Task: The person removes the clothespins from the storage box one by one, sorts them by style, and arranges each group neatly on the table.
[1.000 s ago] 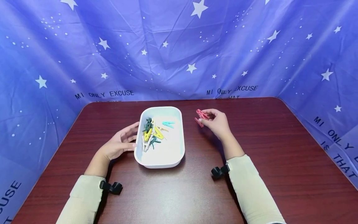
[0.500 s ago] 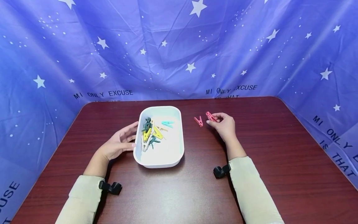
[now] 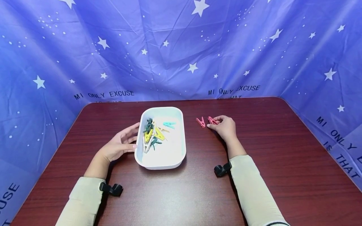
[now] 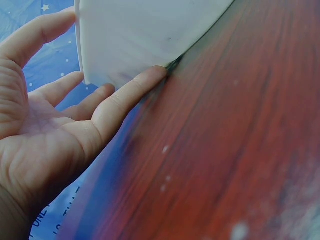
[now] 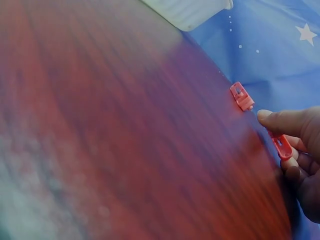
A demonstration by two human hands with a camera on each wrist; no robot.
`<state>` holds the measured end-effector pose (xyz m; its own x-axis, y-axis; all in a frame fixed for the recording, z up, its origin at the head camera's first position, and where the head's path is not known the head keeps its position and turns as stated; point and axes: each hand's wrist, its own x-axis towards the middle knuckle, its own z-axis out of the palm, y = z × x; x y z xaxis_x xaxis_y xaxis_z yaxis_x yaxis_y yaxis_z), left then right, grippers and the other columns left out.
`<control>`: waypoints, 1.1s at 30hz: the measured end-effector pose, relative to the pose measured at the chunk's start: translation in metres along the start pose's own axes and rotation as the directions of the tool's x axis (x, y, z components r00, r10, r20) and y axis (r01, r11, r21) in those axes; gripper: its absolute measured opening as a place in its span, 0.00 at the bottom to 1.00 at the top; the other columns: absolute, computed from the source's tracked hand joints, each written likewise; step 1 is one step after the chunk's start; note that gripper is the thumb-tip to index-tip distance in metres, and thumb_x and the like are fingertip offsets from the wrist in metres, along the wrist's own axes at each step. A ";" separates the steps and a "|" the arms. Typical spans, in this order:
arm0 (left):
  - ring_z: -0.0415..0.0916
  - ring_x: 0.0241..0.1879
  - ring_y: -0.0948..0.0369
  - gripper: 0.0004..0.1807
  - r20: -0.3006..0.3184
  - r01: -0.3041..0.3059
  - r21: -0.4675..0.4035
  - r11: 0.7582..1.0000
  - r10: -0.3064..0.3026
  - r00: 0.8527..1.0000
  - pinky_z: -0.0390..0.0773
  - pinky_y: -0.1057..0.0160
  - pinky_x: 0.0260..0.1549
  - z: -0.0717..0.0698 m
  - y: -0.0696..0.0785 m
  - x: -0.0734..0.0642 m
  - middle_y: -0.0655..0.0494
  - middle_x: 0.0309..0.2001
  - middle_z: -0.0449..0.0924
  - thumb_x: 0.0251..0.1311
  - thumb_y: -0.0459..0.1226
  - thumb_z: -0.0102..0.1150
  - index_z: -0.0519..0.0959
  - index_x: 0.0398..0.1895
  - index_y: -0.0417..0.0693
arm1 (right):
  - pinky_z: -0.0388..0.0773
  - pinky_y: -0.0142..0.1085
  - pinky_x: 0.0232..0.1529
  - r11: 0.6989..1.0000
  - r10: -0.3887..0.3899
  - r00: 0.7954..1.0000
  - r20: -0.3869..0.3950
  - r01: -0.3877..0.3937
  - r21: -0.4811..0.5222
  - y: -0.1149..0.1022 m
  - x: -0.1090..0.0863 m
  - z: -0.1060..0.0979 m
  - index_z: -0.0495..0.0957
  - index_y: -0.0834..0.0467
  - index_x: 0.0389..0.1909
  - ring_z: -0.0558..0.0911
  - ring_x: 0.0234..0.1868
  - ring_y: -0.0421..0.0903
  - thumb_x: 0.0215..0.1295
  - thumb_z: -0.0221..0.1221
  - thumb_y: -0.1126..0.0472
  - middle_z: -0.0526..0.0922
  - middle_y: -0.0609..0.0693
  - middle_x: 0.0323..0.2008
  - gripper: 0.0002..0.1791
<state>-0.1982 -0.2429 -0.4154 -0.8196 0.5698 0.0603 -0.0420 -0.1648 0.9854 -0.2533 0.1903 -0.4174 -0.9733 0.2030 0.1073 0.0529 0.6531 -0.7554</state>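
Note:
My right hand [image 3: 227,128] pinches a red clothespin [image 3: 211,120] between thumb and fingers, low at the tabletop. In the right wrist view the clothespin [image 5: 283,148] shows between the thumb and the curled fingers. Just left of it a second red clothespin [image 3: 201,122] lies on the table, apart from the hand. My left hand [image 3: 120,146] touches the left side of a white plastic tub [image 3: 176,157] with extended fingers. The left wrist view shows those fingertips against the tub's outer wall [image 4: 135,40].
Inside the tub, yellow [image 3: 159,134], dark green [image 3: 149,125] and whitish clothespins [image 3: 148,144] are heaped along the left side. A light blue clothespin [image 3: 169,125] lies by itself towards the back right. A starry blue curtain [image 3: 181,47] borders the dark red table [image 3: 169,194].
My right hand, with a red clothespin, has moved right from the second one, which now lies released on the table. It has since come down slightly. The left hand keeps its place on the tub.

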 end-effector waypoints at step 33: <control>0.66 0.63 0.53 0.48 -0.005 0.012 -0.018 1.000 -0.012 1.000 0.79 0.57 0.47 0.001 0.002 0.000 0.34 0.71 0.48 0.57 0.21 0.58 0.45 0.78 0.43 | 0.73 0.32 0.28 0.992 -0.126 0.990 0.068 0.126 0.016 0.013 0.004 -0.005 0.83 0.63 0.39 0.78 0.28 0.45 0.49 0.75 0.57 0.84 0.55 0.31 0.19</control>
<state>-0.1976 -0.2425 -0.4135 -0.8221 0.5674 0.0474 -0.0624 -0.1726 0.9830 -0.2552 0.2036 -0.4234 -0.9851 0.0689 0.1577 -0.0732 0.6619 -0.7460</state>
